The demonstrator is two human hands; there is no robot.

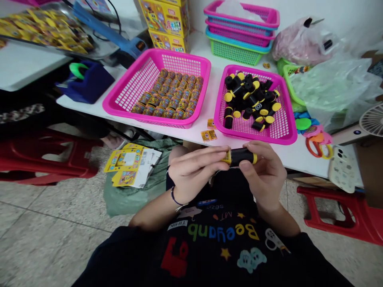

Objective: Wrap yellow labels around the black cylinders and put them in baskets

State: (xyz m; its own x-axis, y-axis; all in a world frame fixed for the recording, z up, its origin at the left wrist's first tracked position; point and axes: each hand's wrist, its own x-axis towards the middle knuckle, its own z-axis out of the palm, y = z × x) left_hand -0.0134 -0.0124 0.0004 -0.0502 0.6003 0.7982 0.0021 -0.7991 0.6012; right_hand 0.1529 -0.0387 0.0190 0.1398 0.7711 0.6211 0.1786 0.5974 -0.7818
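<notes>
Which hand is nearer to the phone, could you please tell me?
Right. The right hand is left of the phone, across a gap; the left hand is farther away, beyond the right one.

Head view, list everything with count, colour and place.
tables: 2, white, centre, left
wide baskets: 2, pink, table
patterned cylinders: many, yellowish, left basket
capped cylinders: many, black, right basket
stacked baskets: several, pink, blue, green, back
boxes: several, yellow, back
packets: many, yellow, top left
tool: 1, blue, upper left
tape dispenser: 1, blue, left
bags: several, pinkish, green, right, floor
scissors: unclear, orange, right
phone: 1, cream, right
fan: 1, white, right
stools: 2, red, floor
cartons: several, yellow, floor
held cylinder: 1, black, front
left hand: 1, bare, front
right hand: 1, bare, front
</notes>
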